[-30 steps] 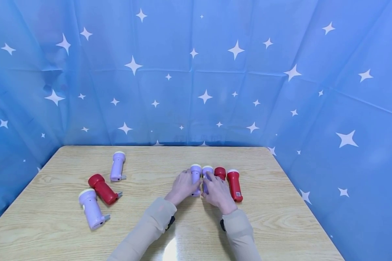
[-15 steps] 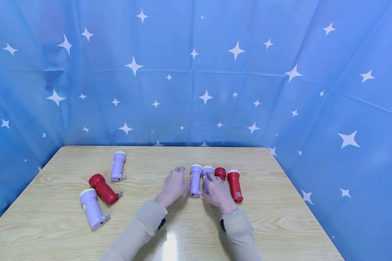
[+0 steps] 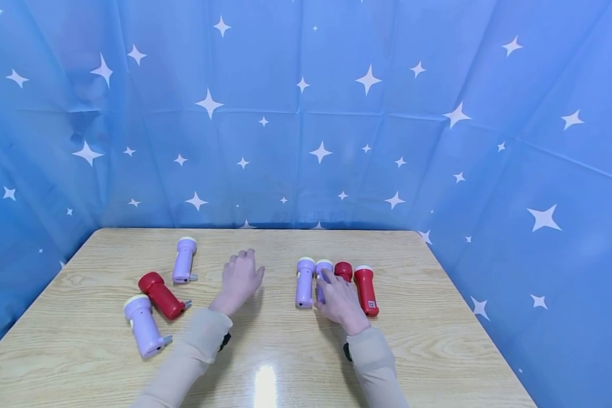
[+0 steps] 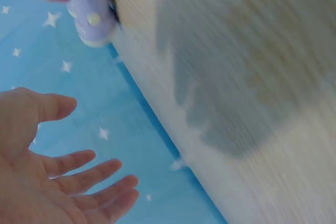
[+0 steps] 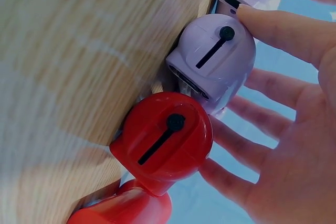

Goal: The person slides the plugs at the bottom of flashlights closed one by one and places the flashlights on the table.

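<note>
Nearest on the wood-grain table (image 3: 438,351), toward its left edge, a lavender flashlight (image 3: 145,328) lies aslant with gray prongs (image 3: 168,340) out at its base, while a red flashlight (image 3: 162,296) rests just beyond it, prongs also showing. Right of center, a person's right hand (image 3: 339,303) lies across the middle pair of a row of four, relaxed fingers spread over an inner lavender flashlight (image 5: 231,61) and an inner red flashlight (image 5: 173,142) and closed around neither (how hard they press cannot be told). Light, even contact would likely keep that row from skewing. An outer red flashlight (image 3: 366,290) flanks the pair on the right-edge side, an outer lavender flashlight (image 3: 305,283) on the other. Between the groups the left hand (image 3: 241,277) hangs above the surface, fingers loosely apart, holding nothing; a grip on a flashlight's body, clear of any prongs, looks soundest. Toward the far left corner lies a third loose flashlight, the back lavender one (image 3: 184,260). Past the far edge hangs a star-print blue curtain (image 3: 265,170).
</note>
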The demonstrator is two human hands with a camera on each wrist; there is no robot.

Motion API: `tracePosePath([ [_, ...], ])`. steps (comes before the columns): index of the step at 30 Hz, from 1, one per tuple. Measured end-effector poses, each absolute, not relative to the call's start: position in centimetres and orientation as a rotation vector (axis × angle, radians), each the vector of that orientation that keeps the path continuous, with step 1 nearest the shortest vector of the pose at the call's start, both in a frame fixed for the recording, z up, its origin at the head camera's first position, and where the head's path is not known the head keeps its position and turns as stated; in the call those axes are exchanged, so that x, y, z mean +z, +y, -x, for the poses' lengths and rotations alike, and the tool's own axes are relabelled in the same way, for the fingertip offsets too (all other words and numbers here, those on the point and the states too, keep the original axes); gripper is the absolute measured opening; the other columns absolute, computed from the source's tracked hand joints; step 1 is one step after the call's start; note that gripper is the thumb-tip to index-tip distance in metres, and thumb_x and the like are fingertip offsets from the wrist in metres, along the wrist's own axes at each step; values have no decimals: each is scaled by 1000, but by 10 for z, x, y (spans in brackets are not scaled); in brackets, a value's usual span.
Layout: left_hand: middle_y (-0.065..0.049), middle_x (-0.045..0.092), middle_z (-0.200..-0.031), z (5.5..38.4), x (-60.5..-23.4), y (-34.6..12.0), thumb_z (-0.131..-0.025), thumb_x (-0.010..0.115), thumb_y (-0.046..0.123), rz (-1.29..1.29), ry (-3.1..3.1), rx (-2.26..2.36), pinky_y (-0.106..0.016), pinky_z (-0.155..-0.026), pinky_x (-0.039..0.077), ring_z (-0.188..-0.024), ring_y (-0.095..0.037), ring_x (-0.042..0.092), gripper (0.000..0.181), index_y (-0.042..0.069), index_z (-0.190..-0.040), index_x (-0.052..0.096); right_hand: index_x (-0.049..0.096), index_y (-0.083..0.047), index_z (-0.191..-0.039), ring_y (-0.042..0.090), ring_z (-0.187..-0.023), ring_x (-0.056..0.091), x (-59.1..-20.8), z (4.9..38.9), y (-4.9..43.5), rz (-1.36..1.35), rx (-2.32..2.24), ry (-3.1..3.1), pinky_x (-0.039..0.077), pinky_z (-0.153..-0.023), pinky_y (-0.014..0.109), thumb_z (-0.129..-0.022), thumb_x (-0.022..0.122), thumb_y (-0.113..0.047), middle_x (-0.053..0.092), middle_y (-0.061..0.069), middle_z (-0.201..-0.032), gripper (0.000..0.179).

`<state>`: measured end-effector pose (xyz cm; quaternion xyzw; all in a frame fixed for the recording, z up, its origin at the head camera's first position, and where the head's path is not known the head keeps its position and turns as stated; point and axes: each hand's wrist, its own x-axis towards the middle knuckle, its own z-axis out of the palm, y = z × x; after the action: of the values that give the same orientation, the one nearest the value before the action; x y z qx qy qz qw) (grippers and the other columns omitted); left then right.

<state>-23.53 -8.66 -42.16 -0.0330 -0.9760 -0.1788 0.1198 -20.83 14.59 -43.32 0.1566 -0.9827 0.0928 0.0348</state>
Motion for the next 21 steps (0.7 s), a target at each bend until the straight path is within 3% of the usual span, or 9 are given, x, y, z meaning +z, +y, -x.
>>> tracePosePath([
  [13,-34,52,-109,254,-425,-165,-88,56,19,-183,-2888,-390,-60,-78,47,-99,-52,52,42,-10,-116,46,61,-9,-124,39,-119,51,-433,208,146,-477,301,-3025,42,-98,58,-76,77,-28,45,15,-143,54],
  [21,-43,44,-115,262,-425,-191,-89,44,11,-340,-2944,-454,-62,-82,44,-103,-58,47,42,-15,-121,38,61,-8,-124,39,-119,51,-433,207,147,-490,287,-3017,42,-98,58,-77,76,-28,45,15,-143,52],
])
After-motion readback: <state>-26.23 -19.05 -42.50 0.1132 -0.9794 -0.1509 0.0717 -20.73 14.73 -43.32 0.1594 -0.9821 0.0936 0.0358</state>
